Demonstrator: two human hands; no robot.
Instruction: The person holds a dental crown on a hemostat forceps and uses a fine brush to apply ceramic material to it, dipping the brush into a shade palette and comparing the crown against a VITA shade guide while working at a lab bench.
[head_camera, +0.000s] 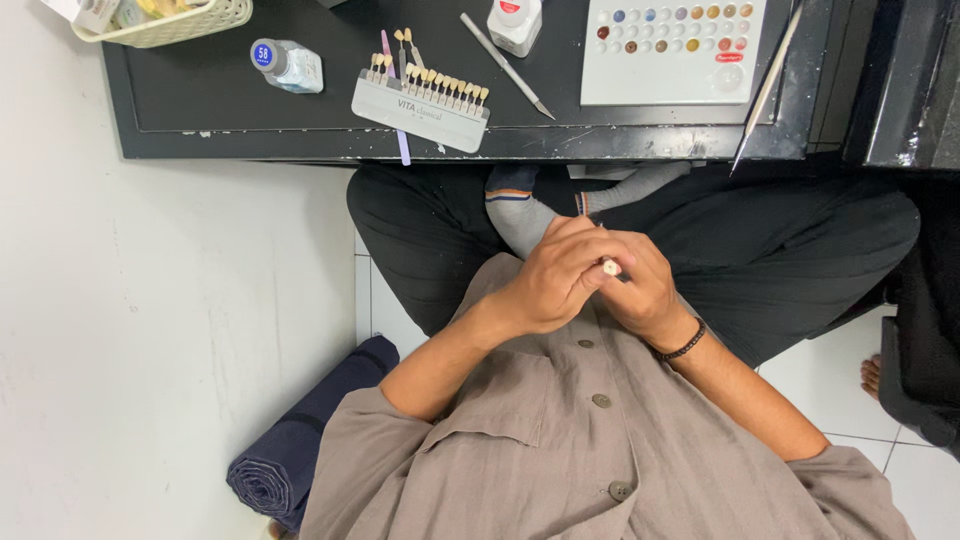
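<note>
Both my hands meet in front of my chest, above my crossed legs. My left hand (548, 278) and my right hand (645, 290) pinch a small cream-coloured tooth-shaped piece (609, 266) between their fingertips. A thin dark tool shaft seems to run under my right fingers, mostly hidden. A dark bead bracelet (684, 345) circles my right wrist.
A low black table (300, 140) lies ahead with a tooth shade guide (420, 100), a small bottle with a blue cap (287, 64), a white bottle (515, 22), a metal instrument (505, 65), a white palette of coloured dots (672, 50), a thin brush (766, 85) and a basket (170, 22). A rolled dark cloth (300, 445) sits by my left elbow.
</note>
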